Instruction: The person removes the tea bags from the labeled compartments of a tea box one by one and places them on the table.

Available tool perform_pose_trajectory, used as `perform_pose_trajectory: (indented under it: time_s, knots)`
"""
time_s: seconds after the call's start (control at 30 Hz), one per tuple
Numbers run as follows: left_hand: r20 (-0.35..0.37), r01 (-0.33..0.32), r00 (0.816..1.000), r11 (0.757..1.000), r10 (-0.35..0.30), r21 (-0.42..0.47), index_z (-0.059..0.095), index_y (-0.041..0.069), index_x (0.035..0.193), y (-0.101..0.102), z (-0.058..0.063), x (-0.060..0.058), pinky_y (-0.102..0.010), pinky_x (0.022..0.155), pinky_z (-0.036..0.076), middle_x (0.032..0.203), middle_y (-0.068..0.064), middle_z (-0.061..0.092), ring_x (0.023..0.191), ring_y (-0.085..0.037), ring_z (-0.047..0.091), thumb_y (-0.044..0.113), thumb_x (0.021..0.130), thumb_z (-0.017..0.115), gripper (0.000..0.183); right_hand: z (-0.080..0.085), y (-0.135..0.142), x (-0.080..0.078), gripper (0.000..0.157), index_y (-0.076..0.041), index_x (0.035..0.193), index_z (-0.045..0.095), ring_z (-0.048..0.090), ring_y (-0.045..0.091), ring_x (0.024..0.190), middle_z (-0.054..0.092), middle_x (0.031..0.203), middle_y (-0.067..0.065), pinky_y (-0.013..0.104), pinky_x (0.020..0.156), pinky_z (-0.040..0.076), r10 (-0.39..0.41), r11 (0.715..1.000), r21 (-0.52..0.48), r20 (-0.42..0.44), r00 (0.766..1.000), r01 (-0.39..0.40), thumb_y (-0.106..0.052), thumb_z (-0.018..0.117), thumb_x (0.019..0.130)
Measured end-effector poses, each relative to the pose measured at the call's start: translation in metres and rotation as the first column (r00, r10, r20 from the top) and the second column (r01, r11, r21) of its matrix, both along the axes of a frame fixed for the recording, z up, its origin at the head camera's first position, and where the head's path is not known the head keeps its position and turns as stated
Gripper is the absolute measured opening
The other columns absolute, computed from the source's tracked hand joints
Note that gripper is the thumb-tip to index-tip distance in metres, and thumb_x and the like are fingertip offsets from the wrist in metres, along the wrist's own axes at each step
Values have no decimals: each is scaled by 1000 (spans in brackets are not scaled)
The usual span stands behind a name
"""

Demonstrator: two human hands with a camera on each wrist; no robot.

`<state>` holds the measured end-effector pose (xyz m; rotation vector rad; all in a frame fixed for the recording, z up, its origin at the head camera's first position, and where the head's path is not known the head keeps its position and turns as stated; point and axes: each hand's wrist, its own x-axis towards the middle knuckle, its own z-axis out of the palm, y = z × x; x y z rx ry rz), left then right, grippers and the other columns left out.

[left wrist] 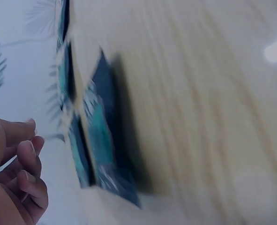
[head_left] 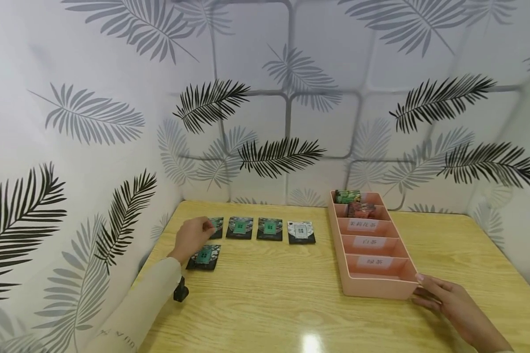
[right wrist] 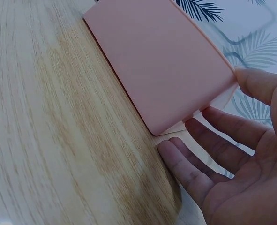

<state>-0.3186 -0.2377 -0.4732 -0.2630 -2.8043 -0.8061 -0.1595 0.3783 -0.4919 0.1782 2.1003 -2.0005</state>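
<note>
My left hand [head_left: 192,239] hovers over the leftmost of several flat tea sachets, its fingers loosely curled. In the left wrist view, nothing lies between the thumb and fingers of that left hand [left wrist: 18,171], and a dark sachet with a green label [left wrist: 101,136] is apart from it. My right hand [head_left: 457,306] holds the near right corner of a long pink divided box [head_left: 375,288]. In the right wrist view, the thumb presses the rim of the pink box [right wrist: 161,61] and fingertips touch its side.
The back row has dark sachets [head_left: 240,228] and a white-topped one [head_left: 301,232]; another sachet [head_left: 204,257] lies in front. Green packets [head_left: 347,197] and red packets [head_left: 361,210] fill the far compartments. Paper labels [head_left: 375,262] mark the nearer ones. A patterned wall stands behind the wooden table [head_left: 265,299].
</note>
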Motion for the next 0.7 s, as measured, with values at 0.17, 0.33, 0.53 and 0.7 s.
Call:
perform_pose_trajectory:
  time_s: [0.17,0.33,0.53,0.7]
  knots:
    - [-28,57,998,998,-57,3,75,8,99,23,8,-7,-36,60,52,85,0,70,66,-14,62,21,98,73,13,1,-1,0,39,4,132,63,72,12,102,71,115,-3,35,91,56,-7,1000,1,-10,1000,7,-27,51,111]
    - [-45,112,993,994,-111,17,75,9,101,48,17,-12,-37,62,53,87,-1,71,67,-13,62,24,99,72,16,-2,0,-1,43,6,134,62,72,13,102,71,116,-1,34,92,56,-1,1000,8,12,1000,1,-29,51,110]
    - [-81,163,984,986,-160,24,75,12,98,82,25,-21,-34,60,51,88,0,70,68,-13,61,25,99,72,14,-4,2,-2,33,-5,126,69,72,12,103,72,114,-3,34,91,56,14,1000,-20,-6,1000,-14,-28,51,111]
    - [-88,218,972,976,-216,18,74,15,98,109,32,-26,-33,61,49,87,3,70,66,-10,59,26,100,71,12,-3,3,-2,39,1,132,64,72,12,104,71,117,-2,35,92,56,14,1000,-15,8,1000,-14,-29,51,111]
